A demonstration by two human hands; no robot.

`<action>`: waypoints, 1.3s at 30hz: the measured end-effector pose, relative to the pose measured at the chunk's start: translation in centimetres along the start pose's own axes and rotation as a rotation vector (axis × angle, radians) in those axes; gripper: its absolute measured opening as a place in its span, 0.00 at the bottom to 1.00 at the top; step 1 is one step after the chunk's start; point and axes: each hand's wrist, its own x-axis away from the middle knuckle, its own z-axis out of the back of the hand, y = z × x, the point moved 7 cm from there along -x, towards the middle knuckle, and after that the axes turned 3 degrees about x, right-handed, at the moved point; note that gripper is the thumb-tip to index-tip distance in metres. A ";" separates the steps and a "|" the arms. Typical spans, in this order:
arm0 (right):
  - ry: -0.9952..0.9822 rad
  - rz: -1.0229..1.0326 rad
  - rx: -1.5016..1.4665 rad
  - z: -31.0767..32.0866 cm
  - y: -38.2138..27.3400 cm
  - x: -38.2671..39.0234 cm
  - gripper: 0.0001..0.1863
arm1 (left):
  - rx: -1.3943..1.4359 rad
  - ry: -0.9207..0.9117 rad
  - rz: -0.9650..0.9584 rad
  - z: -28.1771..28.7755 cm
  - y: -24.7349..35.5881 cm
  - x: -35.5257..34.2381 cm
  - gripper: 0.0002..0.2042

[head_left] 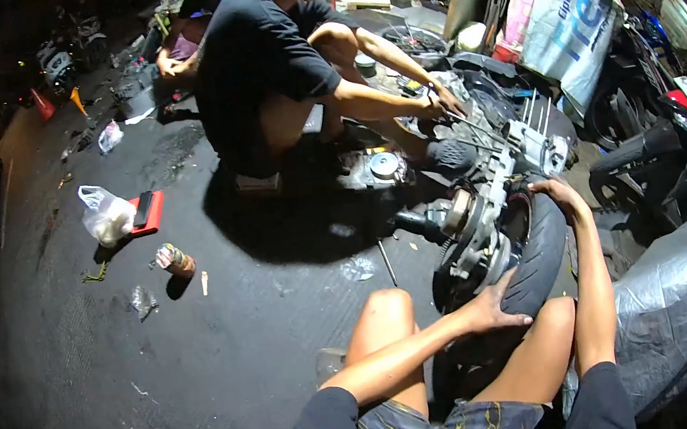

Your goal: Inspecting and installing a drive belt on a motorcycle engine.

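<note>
A black motorcycle tyre [542, 256] stands upright between my knees, attached to a grey metal engine casing [492, 221]. My left hand [488, 307] grips its near side, thumb lying across the tread. Over the far right side of the same tyre, my right hand [560, 193] is curled, with fingertips toward the rim. Across from me, a squatting person in a black shirt [255, 70] works on the engine; that person's hands [443, 102] are by a thin metal rod, perhaps a tool. Finned metal engine parts [536, 144] with upright studs sit just beyond the tyre.
A round-faced engine part [383, 166] lies near the squatting person. On the ground at left are a plastic bag [107, 214], a red flat object [149, 214] and a bottle-like container [175, 260]. A silver sheet [676, 301] and a parked motorcycle [663, 138] flank my right.
</note>
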 end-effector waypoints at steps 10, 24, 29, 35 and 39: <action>-0.135 0.346 0.144 0.1 1.6 -4.0 0.16 | 0.045 -0.053 0.047 0.1 0.8 0.4 0.63; 0.121 0.121 0.078 1.0 1.0 -1.1 0.25 | -0.121 0.025 -0.038 0.0 -0.2 -0.1 0.63; -0.009 0.107 0.107 0.8 1.7 -2.3 0.25 | -0.095 0.009 0.020 -0.1 -0.4 -0.1 0.64; 0.021 0.125 0.108 1.0 1.2 -2.0 0.30 | -0.043 -0.040 0.042 0.0 0.1 0.0 0.64; -0.011 0.095 0.075 0.6 1.6 -2.7 0.26 | -0.020 -0.043 0.058 0.1 0.5 0.1 0.65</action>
